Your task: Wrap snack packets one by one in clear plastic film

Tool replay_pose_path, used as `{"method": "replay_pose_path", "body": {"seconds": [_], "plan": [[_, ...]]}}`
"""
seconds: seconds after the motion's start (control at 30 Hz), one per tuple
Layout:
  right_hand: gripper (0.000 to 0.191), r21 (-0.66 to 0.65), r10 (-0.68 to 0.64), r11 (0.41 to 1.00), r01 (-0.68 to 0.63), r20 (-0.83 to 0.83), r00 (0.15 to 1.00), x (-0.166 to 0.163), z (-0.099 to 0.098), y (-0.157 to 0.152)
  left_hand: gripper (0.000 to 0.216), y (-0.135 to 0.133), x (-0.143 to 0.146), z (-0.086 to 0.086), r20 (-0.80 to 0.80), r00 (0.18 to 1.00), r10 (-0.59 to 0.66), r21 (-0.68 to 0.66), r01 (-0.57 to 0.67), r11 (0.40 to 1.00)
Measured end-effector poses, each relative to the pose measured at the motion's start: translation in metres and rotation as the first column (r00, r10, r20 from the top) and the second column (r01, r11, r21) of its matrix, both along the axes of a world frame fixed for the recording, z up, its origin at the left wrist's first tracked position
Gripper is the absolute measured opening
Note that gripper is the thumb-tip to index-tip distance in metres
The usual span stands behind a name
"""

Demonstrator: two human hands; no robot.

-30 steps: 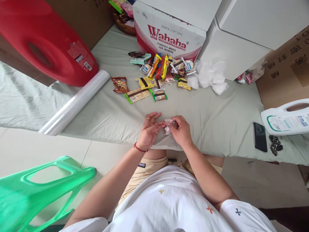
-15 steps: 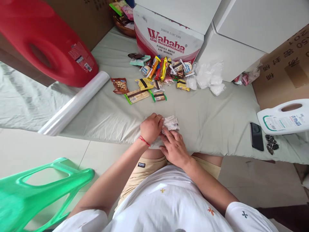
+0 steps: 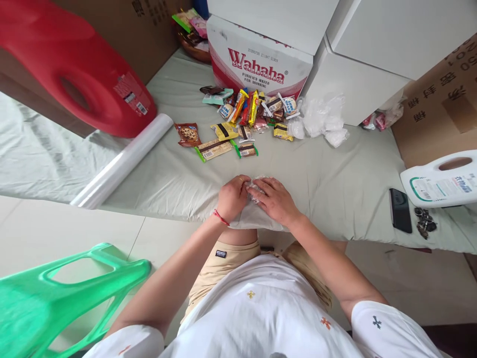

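Observation:
Both my hands rest at the near edge of a pale green sheet (image 3: pixel 328 169). My left hand (image 3: pixel 233 196) is curled, its fingers pinching the left end of a small clear plastic packet (image 3: pixel 254 188) with something dark inside. My right hand (image 3: pixel 275 200) lies flat over that packet, fingers stretched out and pressing it onto the sheet. Most of the packet is hidden beneath my right hand. A pile of wrapped snacks (image 3: pixel 246 117) lies further back on the sheet.
A roll of clear film (image 3: pixel 122 161) lies at the left beside a red jug (image 3: pixel 74 74). A Wahaha carton (image 3: pixel 261 64) and white boxes (image 3: pixel 357 84) stand behind. Crumpled clear bags (image 3: pixel 324 119), a white jug (image 3: pixel 439 179), a black phone (image 3: pixel 400 210) and a green plastic stool (image 3: pixel 59 293) are around.
The packet was held up between both hands, then laid on the sheet. My right hand has now slid forward and covers it, while my left hand stays pinched at its left end.

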State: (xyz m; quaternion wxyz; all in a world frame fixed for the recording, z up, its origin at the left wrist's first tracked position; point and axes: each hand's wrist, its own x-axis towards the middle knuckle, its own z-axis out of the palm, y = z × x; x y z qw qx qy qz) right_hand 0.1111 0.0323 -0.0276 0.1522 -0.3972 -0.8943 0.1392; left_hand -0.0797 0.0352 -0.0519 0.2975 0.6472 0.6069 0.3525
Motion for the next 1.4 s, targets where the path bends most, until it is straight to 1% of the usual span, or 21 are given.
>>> {"method": "replay_pose_path", "body": {"seconds": [0.07, 0.1, 0.17, 0.23, 0.27, 0.33, 0.43, 0.53, 0.6, 0.67, 0.73, 0.8, 0.83, 0.9, 0.97, 1.03, 1.1, 1.17, 1.27, 1.33, 1.4], "plan": [[0.035, -0.109, -0.098, 0.991, 0.077, -0.203, 0.974, -0.001, 0.005, -0.001, 0.03, -0.003, -0.006, 0.002, 0.246, 0.969, 0.021, -0.049, -0.009, 0.999], [0.035, -0.202, -0.179, 0.972, 0.118, -0.322, 0.93, 0.0, 0.008, -0.004, 0.034, -0.006, -0.007, 0.004, 0.363, 0.931, 0.028, -0.063, -0.005, 0.998], [0.038, -0.431, -0.37, 0.891, 0.142, -0.508, 0.778, -0.001, 0.015, -0.012, 0.043, -0.011, -0.004, 0.008, 0.566, 0.825, -0.003, -0.083, 0.061, 0.995], [0.042, -0.622, -0.525, 0.78, 0.072, -0.587, 0.616, -0.003, 0.017, -0.019, 0.052, -0.015, 0.007, 0.011, 0.71, 0.701, -0.062, -0.112, 0.199, 0.974], [0.043, -0.682, -0.579, 0.731, 0.027, -0.598, 0.555, -0.004, 0.015, -0.021, 0.054, -0.017, 0.015, 0.012, 0.757, 0.649, -0.077, -0.129, 0.264, 0.956], [0.043, -0.75, -0.657, 0.662, -0.017, -0.59, 0.469, -0.005, 0.009, -0.023, 0.054, -0.018, 0.03, 0.013, 0.79, 0.609, -0.069, -0.164, 0.318, 0.934], [0.042, -0.776, -0.729, 0.629, 0.049, -0.567, 0.384, -0.002, -0.004, -0.023, 0.047, -0.016, 0.049, 0.013, 0.761, 0.649, 0.004, -0.211, 0.242, 0.947], [0.035, -0.729, -0.722, 0.669, 0.145, -0.591, 0.361, 0.005, -0.011, -0.023, 0.035, -0.012, 0.06, 0.014, 0.736, 0.674, 0.057, -0.216, 0.154, 0.964], [0.032, -0.679, -0.695, 0.703, 0.211, -0.593, 0.407, 0.012, -0.01, -0.022, 0.025, -0.009, 0.066, 0.015, 0.733, 0.678, 0.055, -0.184, 0.119, 0.976], [0.034, -0.645, -0.659, 0.729, 0.228, -0.571, 0.49, 0.019, -0.004, -0.022, 0.02, -0.005, 0.073, 0.014, 0.712, 0.699, 0.066, -0.176, 0.086, 0.981], [0.039, -0.651, -0.636, 0.731, 0.204, -0.544, 0.547, 0.028, 0.0, -0.02, 0.019, -0.001, 0.081, 0.012, 0.652, 0.753, 0.088, -0.197, 0.056, 0.979], [0.039, -0.673, -0.656, 0.709, 0.209, -0.522, 0.545, 0.039, 0.002, -0.017, 0.017, 0.005, 0.089, 0.012, 0.578, 0.814, 0.066, -0.207, 0.068, 0.976], [0.036, -0.686, -0.679, 0.691, 0.228, -0.51, 0.528, 0.045, 0.001, -0.016, 0.015, 0.009, 0.093, 0.011, 0.549, 0.836, 0.025, -0.21, 0.109, 0.972], [0.033, -0.715, -0.724, 0.652, 0.253, -0.488, 0.488, 0.062, -0.001, -0.015, 0.013, 0.019, 0.101, 0.012, 0.528, 0.842, -0.109, -0.225, 0.262, 0.938], [0.033, -0.752, -0.76, 0.609, 0.251, -0.463, 0.456, 0.083, -0.002, -0.015, 0.014, 0.035, 0.108, 0.012, 0.542, 0.799, -0.26, -0.217, 0.432, 0.875], [0.034, -0.776, -0.803, 0.562, 0.287, -0.428, 0.414, 0.11, -0.001, -0.013, 0.019, 0.056, 0.113, 0.01, 0.537, 0.769, -0.348, -0.161, 0.498, 0.852], [0.036, -0.788, -0.857, 0.496, 0.365, -0.377, 0.351, 0.143, 0.004, -0.006, 0.021, 0.079, 0.116, 0.006, 0.486, 0.805, -0.34, -0.096, 0.436, 0.895], [0.04, -0.81, -0.91, 0.403, 0.425, -0.305, 0.281, 0.181, 0.01, 0.012, 0.022, 0.101, 0.118, 0.001, 0.436, 0.862, -0.258, -0.071, 0.319, 0.945], [0.041, -0.84, -0.969, 0.239, 0.487, -0.174, 0.176, 0.244, 0.025, 0.061, 0.024, 0.12, 0.119, -0.005, 0.353, 0.913, -0.205, -0.035, 0.232, 0.972], [0.034, -0.821, -0.986, 0.155, 0.55, -0.166, 0.029, 0.287, 0.041, 0.104, 0.025, 0.122, 0.119, -0.004, 0.259, 0.93, -0.26, 0.028, 0.262, 0.965], [0.023, -0.773, -0.934, 0.138, 0.619, -0.31, -0.179, 0.322, 0.059, 0.147, 0.025, 0.119, 0.118, -0.002, 0.182, 0.926, -0.329, 0.075, 0.321, 0.944]]}}
